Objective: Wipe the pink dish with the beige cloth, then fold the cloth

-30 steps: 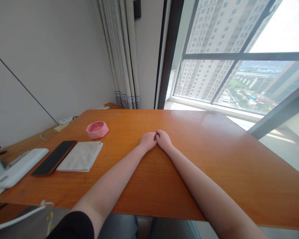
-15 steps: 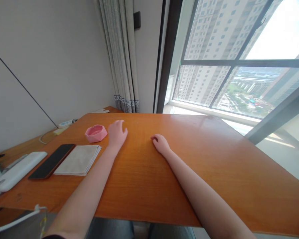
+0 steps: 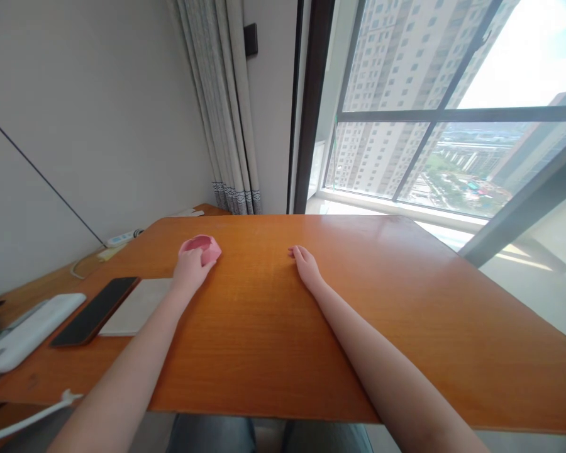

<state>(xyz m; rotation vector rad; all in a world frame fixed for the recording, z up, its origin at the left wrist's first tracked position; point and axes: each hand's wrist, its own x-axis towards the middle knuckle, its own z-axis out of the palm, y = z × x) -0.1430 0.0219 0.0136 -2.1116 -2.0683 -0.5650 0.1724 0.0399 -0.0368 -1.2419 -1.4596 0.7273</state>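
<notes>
A pink, many-sided ashtray-like dish (image 3: 212,246) sits toward the left of the brown table, slightly tilted in view. My left hand (image 3: 191,269) is closed on its near rim, with fingers over the inside and the thumb along the right outer side. The fingertips are partly hidden in the dish. Out near the table's middle, my right hand (image 3: 306,264) rests with loosely bent fingers, some apart at the tips, and holds nothing.
Left of my left forearm lie a folded white cloth (image 3: 139,305), a dark phone (image 3: 97,311) and a white rounded device (image 3: 33,327). A power strip (image 3: 121,239) lies by the wall. The wooden table (image 3: 283,340) ends near my legs; a window is at right.
My left hand has come down and left from beside the dish and taken hold of it. The dish has shifted right. My right hand stays about in place, its fingers a little straighter.
</notes>
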